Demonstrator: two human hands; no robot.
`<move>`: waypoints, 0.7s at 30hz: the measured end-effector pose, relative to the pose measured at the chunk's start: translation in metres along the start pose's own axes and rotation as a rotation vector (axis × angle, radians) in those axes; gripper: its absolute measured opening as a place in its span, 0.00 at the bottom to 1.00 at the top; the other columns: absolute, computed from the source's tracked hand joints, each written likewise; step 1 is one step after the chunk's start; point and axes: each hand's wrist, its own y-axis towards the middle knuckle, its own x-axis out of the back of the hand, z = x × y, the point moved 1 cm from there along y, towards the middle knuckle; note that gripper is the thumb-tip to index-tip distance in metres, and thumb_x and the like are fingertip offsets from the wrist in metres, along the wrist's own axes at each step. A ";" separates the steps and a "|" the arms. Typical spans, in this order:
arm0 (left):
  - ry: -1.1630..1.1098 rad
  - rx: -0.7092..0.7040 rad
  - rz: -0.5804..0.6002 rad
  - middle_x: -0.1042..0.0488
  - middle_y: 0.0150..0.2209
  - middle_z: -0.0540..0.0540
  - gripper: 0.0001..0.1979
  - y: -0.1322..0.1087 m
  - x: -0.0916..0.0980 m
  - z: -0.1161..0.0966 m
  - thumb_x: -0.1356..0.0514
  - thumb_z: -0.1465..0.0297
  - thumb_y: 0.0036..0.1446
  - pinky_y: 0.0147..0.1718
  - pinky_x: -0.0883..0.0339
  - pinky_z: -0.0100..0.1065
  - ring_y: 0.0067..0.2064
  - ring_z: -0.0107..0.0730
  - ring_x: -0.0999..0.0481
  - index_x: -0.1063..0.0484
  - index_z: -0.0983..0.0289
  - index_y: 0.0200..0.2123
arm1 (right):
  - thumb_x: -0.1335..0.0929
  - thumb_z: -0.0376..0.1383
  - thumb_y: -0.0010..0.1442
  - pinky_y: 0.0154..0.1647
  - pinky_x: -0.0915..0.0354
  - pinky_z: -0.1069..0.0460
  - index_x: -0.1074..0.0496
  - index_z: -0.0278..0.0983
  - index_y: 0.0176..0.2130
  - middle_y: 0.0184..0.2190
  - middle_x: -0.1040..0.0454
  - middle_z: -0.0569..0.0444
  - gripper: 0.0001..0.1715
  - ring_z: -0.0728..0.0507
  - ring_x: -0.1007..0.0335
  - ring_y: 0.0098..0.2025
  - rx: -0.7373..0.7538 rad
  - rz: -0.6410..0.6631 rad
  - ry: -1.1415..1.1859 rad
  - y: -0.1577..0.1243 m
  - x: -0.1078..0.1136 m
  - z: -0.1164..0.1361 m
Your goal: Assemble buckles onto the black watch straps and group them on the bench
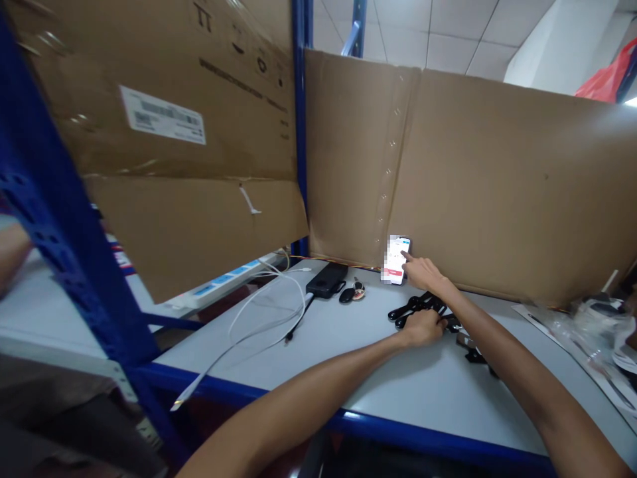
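Note:
My right hand [423, 273] reaches across to a phone [397, 262] propped upright against the cardboard. Its index finger is stretched out to the lit screen, and nothing is held in it. Lower down, my left hand [422, 328] is closed over a bunch of black-handled utensils [411, 309] on the table. Their far ends are partly covered by my hands, so I cannot make out the exact kind. Some metal and black pieces [466, 340] lie beside them, partly behind my right forearm.
On the grey tabletop [368, 372] lie a black power bank [327, 280], keys with a black fob [347, 295] and a looping white cable [233, 345]. Cardboard walls [497, 186] and a blue post [300, 119] bound the back and left. Plastic-wrapped items [594, 332] sit at right.

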 end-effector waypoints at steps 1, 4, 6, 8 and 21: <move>-0.002 -0.001 -0.001 0.22 0.46 0.67 0.21 0.000 0.000 0.000 0.50 0.60 0.64 0.43 0.31 0.41 0.48 0.52 0.23 0.23 0.65 0.44 | 0.39 0.28 0.62 0.42 0.33 0.47 0.23 0.33 0.45 0.67 0.43 0.39 0.18 0.35 0.24 0.45 -0.009 -0.009 0.012 -0.006 0.000 -0.005; -0.011 0.004 0.002 0.21 0.43 0.65 0.20 0.001 0.001 0.001 0.50 0.59 0.64 0.42 0.32 0.39 0.48 0.51 0.22 0.22 0.65 0.41 | 0.39 0.28 0.63 0.43 0.34 0.49 0.24 0.35 0.46 0.65 0.38 0.41 0.18 0.37 0.24 0.46 -0.085 -0.031 0.053 -0.031 0.002 -0.023; -0.024 0.011 0.004 0.21 0.41 0.64 0.20 0.002 0.001 0.001 0.50 0.59 0.65 0.42 0.33 0.38 0.48 0.50 0.22 0.22 0.64 0.39 | 0.40 0.30 0.64 0.44 0.36 0.50 0.24 0.35 0.47 0.63 0.36 0.40 0.18 0.38 0.25 0.48 -0.156 -0.041 0.065 -0.055 0.003 -0.037; -0.042 0.020 0.005 0.21 0.40 0.62 0.20 0.004 0.001 0.002 0.50 0.60 0.65 0.41 0.34 0.36 0.46 0.47 0.22 0.22 0.63 0.37 | 0.40 0.31 0.66 0.43 0.37 0.50 0.24 0.36 0.47 0.55 0.28 0.40 0.18 0.39 0.25 0.46 -0.220 -0.047 0.079 -0.084 0.003 -0.052; -0.006 0.008 -0.019 0.23 0.30 0.57 0.22 0.005 -0.004 0.008 0.52 0.60 0.67 0.30 0.43 0.31 0.33 0.37 0.25 0.23 0.65 0.32 | 0.39 0.45 0.68 0.32 0.44 0.54 0.23 0.39 0.39 0.33 0.20 0.51 0.19 0.44 0.25 0.36 -0.406 -0.051 0.481 -0.176 -0.038 -0.046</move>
